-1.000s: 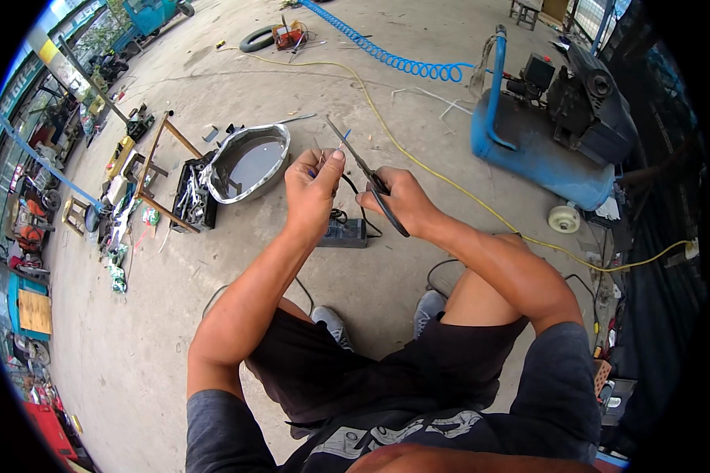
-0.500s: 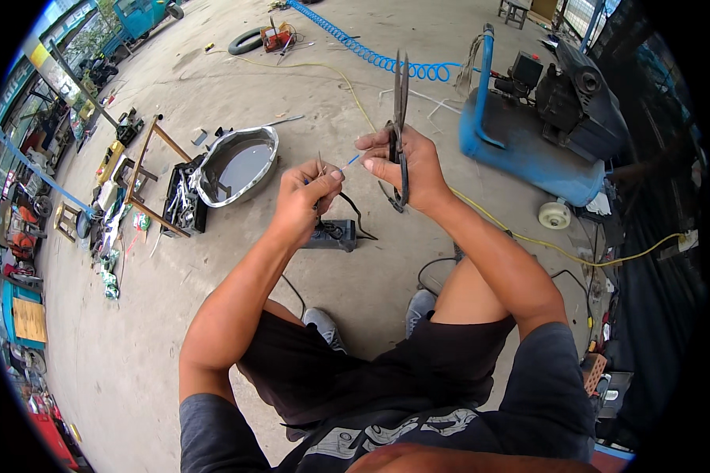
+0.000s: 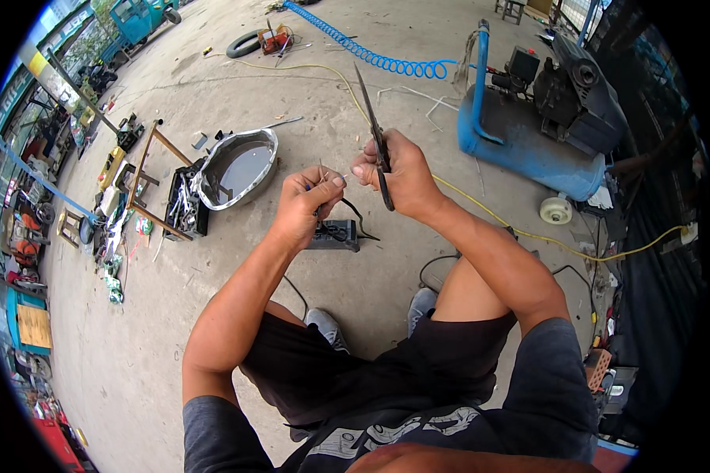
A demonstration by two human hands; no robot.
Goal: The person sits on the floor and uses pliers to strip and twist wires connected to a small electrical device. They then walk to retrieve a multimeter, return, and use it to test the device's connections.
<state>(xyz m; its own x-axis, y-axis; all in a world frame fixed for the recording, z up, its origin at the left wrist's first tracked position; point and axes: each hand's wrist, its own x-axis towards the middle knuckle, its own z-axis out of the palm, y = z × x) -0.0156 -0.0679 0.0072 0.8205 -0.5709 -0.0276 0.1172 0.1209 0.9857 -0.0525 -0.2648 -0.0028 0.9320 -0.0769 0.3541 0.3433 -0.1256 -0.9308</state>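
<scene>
My left hand (image 3: 306, 203) is closed in a pinch on a thin wire, whose short pale end (image 3: 348, 176) shows beyond the thumb. A black cable (image 3: 360, 218) loops below this hand, near a black box-like device (image 3: 336, 236) on the floor. In my right hand (image 3: 410, 180) is a pair of dark scissors (image 3: 375, 118), the blades pointing up and away from me. The blades look closed together. My right thumb and fingertips come close to the wire end; a small gap shows between the two hands.
A metal basin (image 3: 272, 162) of dark liquid stands at left beside a black crate of tools (image 3: 183, 206) and a wooden frame (image 3: 173, 150). At right is a blue air compressor (image 3: 521, 162). A yellow hose (image 3: 481, 206) and a coiled blue hose (image 3: 371, 57) cross the concrete floor.
The scissors have tilted to the left and their blades look closer together. The blue piece of wire seen between my hands before no longer shows. My left hand has hardly moved.
</scene>
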